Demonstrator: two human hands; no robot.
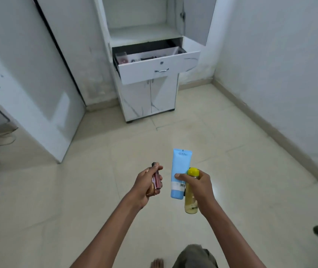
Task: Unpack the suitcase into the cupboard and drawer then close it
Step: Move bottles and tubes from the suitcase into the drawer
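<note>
Mid-unpack: drawer [158, 66] open w/ some bits inside, left hand [148, 183] gripping small cosmetics [21, 181], right hand [200, 187] gripping blue tube [180, 167] + yellow-capped bottle [191, 198]; suitcase not in view, closing prob. still left.

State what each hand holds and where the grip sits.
Left hand grips small pink and gold cosmetic tubes around their middles. Right hand grips a light blue plastic tube and yellow-capped bottle together, mid-body.
</note>
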